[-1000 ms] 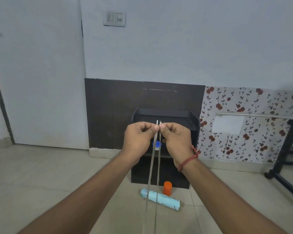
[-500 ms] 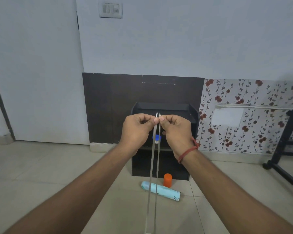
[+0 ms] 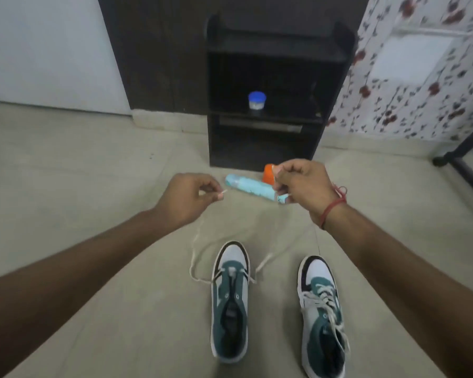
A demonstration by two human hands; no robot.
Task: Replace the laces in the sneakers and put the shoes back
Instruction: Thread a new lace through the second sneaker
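White and limp, the lace point(image 3: 195, 257) ran through the lowest eyelets of the left sneaker point(image 3: 230, 309) on the floor point(image 3: 93, 186), and its slack ends rose to the left hand point(image 3: 187, 196) and right hand point(image 3: 302, 184), each pinching a tip. It looked light, soft and floppy, so the stiffer tips seemed the place to hold; the right sneaker point(image 3: 321, 317) stood laced alongside.

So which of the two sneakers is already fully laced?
The right sneaker: white lacing crisscrosses its eyelets. The left sneaker has lace only through its front eyelets, its ends pinched by the left hand and right hand.
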